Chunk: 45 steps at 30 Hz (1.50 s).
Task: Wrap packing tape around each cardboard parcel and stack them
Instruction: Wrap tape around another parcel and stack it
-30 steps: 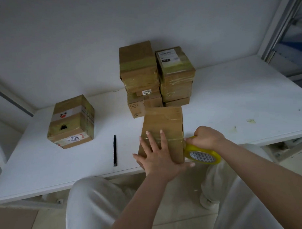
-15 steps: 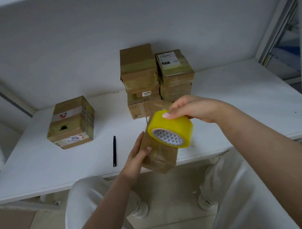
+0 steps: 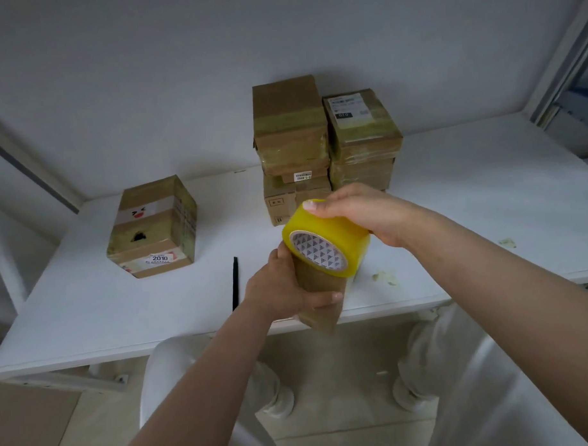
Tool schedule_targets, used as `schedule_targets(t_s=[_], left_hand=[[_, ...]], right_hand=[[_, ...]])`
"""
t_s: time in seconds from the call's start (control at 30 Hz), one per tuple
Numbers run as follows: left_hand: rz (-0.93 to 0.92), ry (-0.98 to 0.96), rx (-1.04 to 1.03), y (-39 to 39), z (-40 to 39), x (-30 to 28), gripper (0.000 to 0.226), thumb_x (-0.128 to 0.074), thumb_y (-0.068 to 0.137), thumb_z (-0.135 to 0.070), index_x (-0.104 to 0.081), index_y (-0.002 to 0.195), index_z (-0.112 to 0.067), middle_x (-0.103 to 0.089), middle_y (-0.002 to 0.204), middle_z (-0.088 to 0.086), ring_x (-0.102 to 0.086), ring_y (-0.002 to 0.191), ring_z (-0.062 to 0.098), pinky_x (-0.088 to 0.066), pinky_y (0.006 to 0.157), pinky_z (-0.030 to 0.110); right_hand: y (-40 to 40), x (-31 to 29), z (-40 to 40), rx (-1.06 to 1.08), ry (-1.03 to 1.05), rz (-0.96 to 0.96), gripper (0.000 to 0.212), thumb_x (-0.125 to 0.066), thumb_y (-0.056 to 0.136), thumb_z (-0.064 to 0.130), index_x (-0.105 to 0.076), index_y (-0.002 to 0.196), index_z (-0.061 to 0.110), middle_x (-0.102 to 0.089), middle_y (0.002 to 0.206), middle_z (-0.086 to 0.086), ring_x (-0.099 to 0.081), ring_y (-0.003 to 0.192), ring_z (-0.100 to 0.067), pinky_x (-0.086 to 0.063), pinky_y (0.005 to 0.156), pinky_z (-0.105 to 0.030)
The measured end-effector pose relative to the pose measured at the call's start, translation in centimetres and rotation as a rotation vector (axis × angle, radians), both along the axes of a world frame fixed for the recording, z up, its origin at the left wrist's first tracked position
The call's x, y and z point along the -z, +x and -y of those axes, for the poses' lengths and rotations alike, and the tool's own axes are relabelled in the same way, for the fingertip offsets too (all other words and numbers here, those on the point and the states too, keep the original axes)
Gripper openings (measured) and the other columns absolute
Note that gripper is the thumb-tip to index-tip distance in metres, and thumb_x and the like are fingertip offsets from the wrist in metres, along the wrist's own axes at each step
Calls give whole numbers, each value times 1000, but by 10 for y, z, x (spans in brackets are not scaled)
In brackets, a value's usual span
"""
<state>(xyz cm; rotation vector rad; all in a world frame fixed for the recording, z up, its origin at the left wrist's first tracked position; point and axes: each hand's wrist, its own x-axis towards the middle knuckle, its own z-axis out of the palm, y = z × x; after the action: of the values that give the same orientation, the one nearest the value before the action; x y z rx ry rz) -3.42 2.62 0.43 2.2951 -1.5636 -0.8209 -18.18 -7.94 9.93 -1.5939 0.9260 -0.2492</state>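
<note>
Two hands at work above the tabletop (image 3: 89,313) edge: left hand (image 3: 281,290) grips a cardboard parcel (image 3: 321,288), fingers curled round it; right hand (image 3: 359,214) grips the yellow tape roll (image 3: 326,238) against its top. Taped parcel stack (image 3: 323,145) stands behind; single box (image 3: 153,227) far left.

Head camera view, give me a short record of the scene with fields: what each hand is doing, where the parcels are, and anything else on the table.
left hand: left hand grips the held parcel over the table's near edge
right hand: right hand holds the yellow tape roll against the parcel's top
stacked parcels: taped stack at the back of the white table, by the wall
lone parcel: box labelled 2010 on the left, apart from the stack
other: black pen lying left of the held parcel
</note>
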Motion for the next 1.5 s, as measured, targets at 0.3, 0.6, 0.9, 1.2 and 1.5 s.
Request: schedule_targets(t_s=[0.3,0.6,0.9,1.2,1.5], left_hand=[[-47,43,1,8,4,-3,120,-74,44,-81,-25,141,-30,-43,136,-5,-51,120,23,-50,97,48],[-61,65,-13,12,6,-3,133,-70,35,-90,-21,143,-30,-44,135,-3,-50,123,22,-51,97,47],[374,141,183,-32,10,-22,135,-57,56,-90,32,144,-40,35,155,6,25,144,37,-4,111,69],[380,99,68,-21,7,-10,120,-68,66,-70,16,148,-46,11,161,0,-18,142,34,-32,107,53],[406,55,-12,-34,13,-8,128,-75,58,-66,4,150,-26,-3,161,-7,-27,138,28,-35,106,48]], right_hand=[[-72,19,11,27,-47,-220,41,-74,74,53,-72,83,13,-74,75,-3,-71,75,-23,-55,71,-33],[-70,102,-6,120,53,-261,37,-74,81,45,-67,80,9,-67,76,-4,-62,67,-17,-47,63,-25],[-66,119,-7,146,25,-287,37,-72,83,46,-61,73,12,-63,76,-6,-59,69,-20,-44,65,-26],[-68,90,-5,108,40,-248,35,-73,81,48,-70,80,13,-70,80,-3,-66,71,-17,-47,62,-25],[-46,-10,2,134,-276,-139,67,-76,74,52,-65,93,-11,-56,72,-13,-55,64,-24,-40,63,-30]])
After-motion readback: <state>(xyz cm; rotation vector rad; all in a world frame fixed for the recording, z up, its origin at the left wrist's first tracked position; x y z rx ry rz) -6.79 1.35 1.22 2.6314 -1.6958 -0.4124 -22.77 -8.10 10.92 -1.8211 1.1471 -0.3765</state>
